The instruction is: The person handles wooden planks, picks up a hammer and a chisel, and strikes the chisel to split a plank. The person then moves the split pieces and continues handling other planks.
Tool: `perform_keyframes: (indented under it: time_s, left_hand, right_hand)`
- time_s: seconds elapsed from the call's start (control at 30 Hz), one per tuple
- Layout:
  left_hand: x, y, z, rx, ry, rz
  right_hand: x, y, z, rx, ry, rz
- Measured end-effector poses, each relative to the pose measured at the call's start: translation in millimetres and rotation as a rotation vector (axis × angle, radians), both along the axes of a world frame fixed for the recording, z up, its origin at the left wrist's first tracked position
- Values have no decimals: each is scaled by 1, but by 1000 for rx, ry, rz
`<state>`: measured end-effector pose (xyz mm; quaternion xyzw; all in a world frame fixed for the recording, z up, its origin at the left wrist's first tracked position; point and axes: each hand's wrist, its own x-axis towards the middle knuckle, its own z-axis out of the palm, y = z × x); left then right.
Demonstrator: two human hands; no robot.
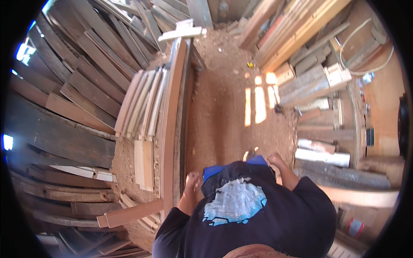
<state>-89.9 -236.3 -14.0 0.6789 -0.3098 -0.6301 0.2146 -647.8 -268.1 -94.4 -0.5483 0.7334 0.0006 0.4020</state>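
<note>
My left hand (193, 179) hangs beside my body with its fingers curled in. It is close to the right side of a long wooden bench (188, 99), and nothing shows in it. On my other side, my right hand (276, 161) is held out near the blue cloth (257, 160) at my waist, its fingers bent closed, with nothing seen sticking out of them. A long reddish-brown plank (171, 124) lies along the bench. Across the bench's near end juts a shorter grooved board (134, 214).
Pale wood strips (140, 103) lie side by side left of the bench. Dark boards (69, 137) are piled at far left. Thick beams (301, 34) lean at the far right, above stacked offcuts (305, 86). Sunlit patches mark the dirt floor (219, 107). A pale cable (344, 51) loops at right.
</note>
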Motion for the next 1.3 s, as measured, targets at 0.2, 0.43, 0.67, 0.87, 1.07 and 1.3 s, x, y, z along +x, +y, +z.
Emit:
perform_keyframes:
  time_s: [0.2, 0.43, 0.67, 0.87, 1.07, 1.3]
  left_hand:
    - [-38, -2, -46, 87, -413, -212]
    - [-81, -210, -47, 80, -318, -281]
    - [-96, -519, -35, -54, -135, -356]
    - [-187, -822, 3, -390, -359, -334]
    - [-259, -954, -37, -457, -52, -295]
    - [-315, -955, -12, -200, -307, -585]
  right_hand:
    - [-16, -178, 63, -270, -139, -192]
    - [-11, -390, 39, -246, -480, -252]
    - [-53, -466, 45, -386, -160, -86]
    - [-126, -450, 6, 114, -108, -823]
    - [-172, -553, 17, 175, 24, -707]
    - [-304, -869, 141, -526, 390, -445]
